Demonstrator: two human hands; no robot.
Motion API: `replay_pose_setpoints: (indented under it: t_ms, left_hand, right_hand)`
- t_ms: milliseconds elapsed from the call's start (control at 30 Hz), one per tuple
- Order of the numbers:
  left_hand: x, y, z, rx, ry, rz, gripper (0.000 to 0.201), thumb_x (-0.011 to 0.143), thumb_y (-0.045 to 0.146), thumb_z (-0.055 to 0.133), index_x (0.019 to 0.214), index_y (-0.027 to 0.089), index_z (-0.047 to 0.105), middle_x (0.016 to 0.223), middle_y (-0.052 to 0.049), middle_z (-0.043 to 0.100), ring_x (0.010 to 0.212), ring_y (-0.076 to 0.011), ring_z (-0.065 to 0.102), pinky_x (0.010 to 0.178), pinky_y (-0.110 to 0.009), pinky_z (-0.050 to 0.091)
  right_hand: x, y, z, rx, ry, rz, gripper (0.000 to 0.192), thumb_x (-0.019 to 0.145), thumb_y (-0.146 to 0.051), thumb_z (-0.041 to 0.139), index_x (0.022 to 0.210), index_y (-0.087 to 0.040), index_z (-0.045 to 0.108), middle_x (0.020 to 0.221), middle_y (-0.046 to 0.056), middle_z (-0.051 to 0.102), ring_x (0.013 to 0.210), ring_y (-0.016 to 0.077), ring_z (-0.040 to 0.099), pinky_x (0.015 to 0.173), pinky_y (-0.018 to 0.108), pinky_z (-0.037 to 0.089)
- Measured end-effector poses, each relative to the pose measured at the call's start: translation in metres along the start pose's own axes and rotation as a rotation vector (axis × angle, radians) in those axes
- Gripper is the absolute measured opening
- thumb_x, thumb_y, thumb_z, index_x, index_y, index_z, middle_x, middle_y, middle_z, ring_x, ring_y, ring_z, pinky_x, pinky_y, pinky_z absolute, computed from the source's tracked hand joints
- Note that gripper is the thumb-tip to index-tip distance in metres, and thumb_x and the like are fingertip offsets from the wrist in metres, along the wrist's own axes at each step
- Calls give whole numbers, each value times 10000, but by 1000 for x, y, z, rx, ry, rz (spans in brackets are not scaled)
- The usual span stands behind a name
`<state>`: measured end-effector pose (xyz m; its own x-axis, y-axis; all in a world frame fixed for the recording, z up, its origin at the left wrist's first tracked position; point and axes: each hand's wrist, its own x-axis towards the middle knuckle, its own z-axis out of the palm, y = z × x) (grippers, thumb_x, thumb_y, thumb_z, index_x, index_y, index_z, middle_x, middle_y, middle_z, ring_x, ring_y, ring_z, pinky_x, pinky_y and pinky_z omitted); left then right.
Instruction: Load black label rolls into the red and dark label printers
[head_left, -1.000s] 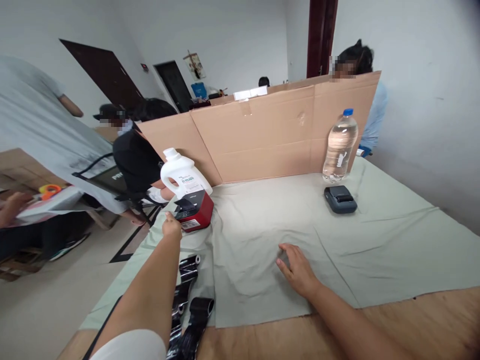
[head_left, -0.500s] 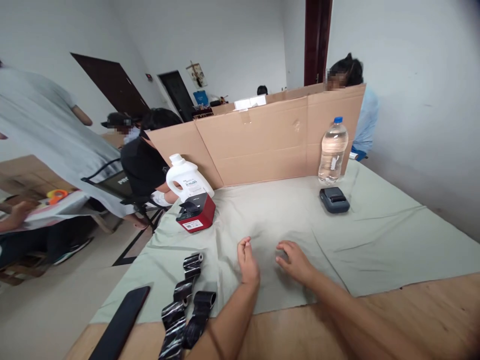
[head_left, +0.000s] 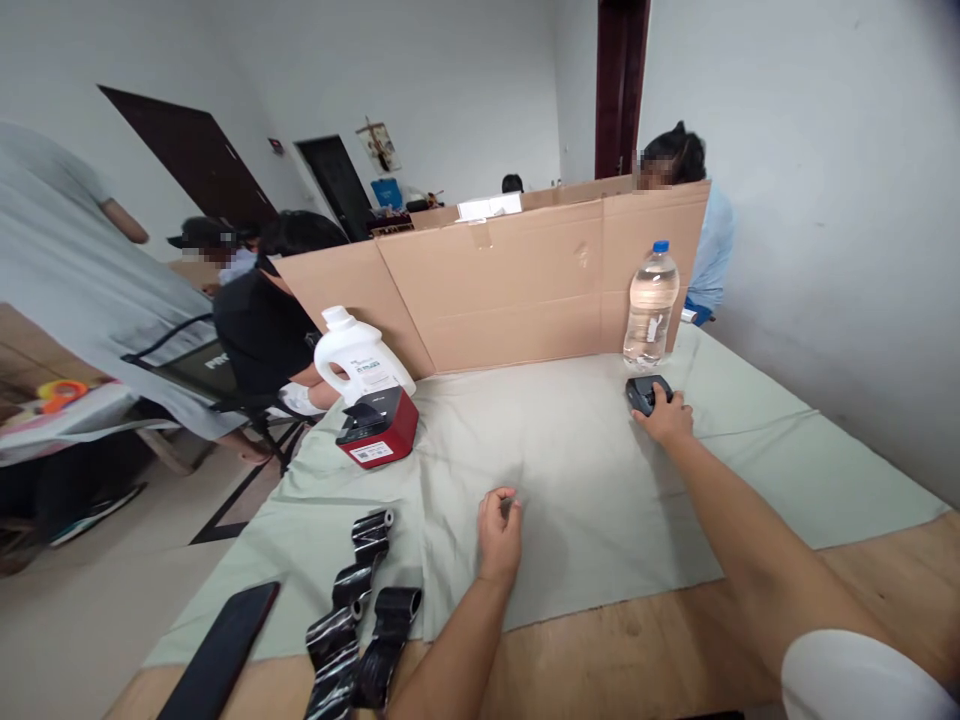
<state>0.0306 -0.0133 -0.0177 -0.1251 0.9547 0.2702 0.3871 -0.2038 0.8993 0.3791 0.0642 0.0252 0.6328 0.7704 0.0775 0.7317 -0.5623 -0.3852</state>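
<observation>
Gripping the small dark device [head_left: 645, 392] with right hand [head_left: 664, 417]

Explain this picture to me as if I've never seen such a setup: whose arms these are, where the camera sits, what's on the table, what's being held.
There is no machine here. The camera sits on a person's head and looks down at their own two bare arms.

The right hand reaches out and rests on a small dark device, beside a water bottle. Whether it grips the device cannot be told. The left hand lies loosely curled on the grey-green cloth; nothing clear shows in it.

Also on the table: a red and black box-like device, a white jug, black ribbon rolls and a dark phone. A cardboard screen stands behind. Other people sit beyond it.
</observation>
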Motion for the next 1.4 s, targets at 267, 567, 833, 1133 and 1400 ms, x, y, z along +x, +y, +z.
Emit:
replay_pose_setpoints:
  t_ms: [267, 567, 833, 1133, 1400]
  left_hand:
    - [-3, 12, -3, -213, -104, 64, 167, 813, 320, 566, 928, 201, 588, 948, -72, 593, 933, -216, 561, 877, -373, 443]
    - [-8, 35, -14, -968, -400, -302, 797, 787, 644, 546, 1448, 420, 161, 1472, -70, 378, 1158, -244, 566, 929, -413, 474]
    - [5, 32, -29, -915, -379, -298, 1106, 629, 267, 801, 1486, 334, 106, 1432, -96, 441, 1168, -258, 555, 980, -387, 448]
    - [-2, 21, -19, -811, -557, -183, 951, 705, 228, 690, 1494, 286, 162, 1501, -45, 356, 1360, -257, 354, 1138, -391, 254]
    - [6, 20, -16, -992, -505, -345, 725, 790, 289, 542, 1463, 248, 277, 1219, -58, 619, 1115, -225, 577, 974, -359, 420]
  right_hand:
    - [-49, -25, 5, 198, 80, -104, 714, 798, -490, 554, 1402, -146, 393, 1245, 209, 465, 1138, 361, 478, 971, 476, 361]
    - [-226, -89, 20, 445, 120, -717, 737, 749, -477, 625, 1405, -249, 381, 1367, 156, 375, 1170, 366, 437, 974, 558, 386]
    - [-243, -90, 27, 926, -136, -553, 564, 848, -427, 512, 1358, -227, 378, 1339, 148, 460, 1193, 287, 493, 969, 498, 451]
    - [-226, -85, 57, 1174, -306, -414, 701, 847, -460, 549, 1438, -232, 249, 1439, 130, 412, 1303, 251, 440, 1080, 494, 373]
    - [-223, -83, 52, 1192, -341, -399, 677, 848, -471, 541, 1416, -229, 263, 1391, 132, 460, 1240, 248, 500, 1027, 457, 434]
